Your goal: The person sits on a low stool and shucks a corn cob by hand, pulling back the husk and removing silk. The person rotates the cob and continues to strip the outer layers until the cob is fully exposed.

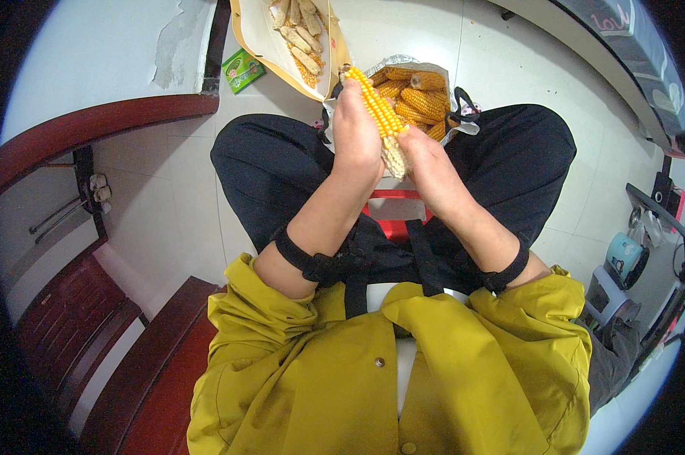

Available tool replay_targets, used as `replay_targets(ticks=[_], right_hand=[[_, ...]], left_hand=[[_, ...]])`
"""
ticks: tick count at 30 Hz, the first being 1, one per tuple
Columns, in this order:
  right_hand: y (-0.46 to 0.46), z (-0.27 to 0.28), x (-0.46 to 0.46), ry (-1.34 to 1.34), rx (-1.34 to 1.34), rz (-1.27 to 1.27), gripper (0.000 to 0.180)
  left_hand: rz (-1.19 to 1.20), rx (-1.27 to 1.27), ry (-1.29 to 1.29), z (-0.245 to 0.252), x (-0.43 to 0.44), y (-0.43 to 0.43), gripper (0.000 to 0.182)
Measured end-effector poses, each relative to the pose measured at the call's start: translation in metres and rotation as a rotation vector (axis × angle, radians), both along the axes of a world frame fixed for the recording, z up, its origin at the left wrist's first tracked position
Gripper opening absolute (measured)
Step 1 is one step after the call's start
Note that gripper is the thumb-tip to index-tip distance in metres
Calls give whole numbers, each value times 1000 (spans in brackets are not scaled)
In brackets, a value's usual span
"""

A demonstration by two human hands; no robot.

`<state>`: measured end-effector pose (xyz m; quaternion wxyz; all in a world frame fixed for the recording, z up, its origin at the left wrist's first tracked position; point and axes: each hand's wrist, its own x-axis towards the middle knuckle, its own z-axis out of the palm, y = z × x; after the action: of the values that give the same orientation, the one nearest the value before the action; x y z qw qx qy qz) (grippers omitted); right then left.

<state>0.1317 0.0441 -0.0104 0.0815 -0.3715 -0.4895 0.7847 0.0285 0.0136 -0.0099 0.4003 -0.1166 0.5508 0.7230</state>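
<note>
Between my two hands is a dried corn cob [376, 108], tilted, with yellow kernels over most of its length. Its near end [395, 159] is stripped to the pale core. My left hand [356, 122] grips the cob along its left side, the thumb high up near the far end. My right hand [425, 149] is on the lower right, its thumb at the border between kernels and bare core. The fingers beneath the cob are mostly hidden. Just beyond my hands, a bag [449, 85] with black handles holds several unshelled corn cobs [422, 105].
A yellow-edged paper bag [246, 28] at the far left contains bare cobs [305, 40] and loose kernels [308, 74]. Beside it, a green packet [243, 71] lies on the tiled floor [192, 170]. A red plastic stool [396, 227] shows between my legs. Dark red wooden furniture [149, 375] stands at left.
</note>
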Motion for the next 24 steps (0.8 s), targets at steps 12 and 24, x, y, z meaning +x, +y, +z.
replay_targets(ticks=[12, 24], right_hand=[[1, -11, 3, -37, 68, 20, 39], [0, -12, -1, 23, -25, -40, 40]], left_hand=[[36, 46, -13, -2, -2, 1, 38], [-6, 32, 13, -4, 0, -1, 37]])
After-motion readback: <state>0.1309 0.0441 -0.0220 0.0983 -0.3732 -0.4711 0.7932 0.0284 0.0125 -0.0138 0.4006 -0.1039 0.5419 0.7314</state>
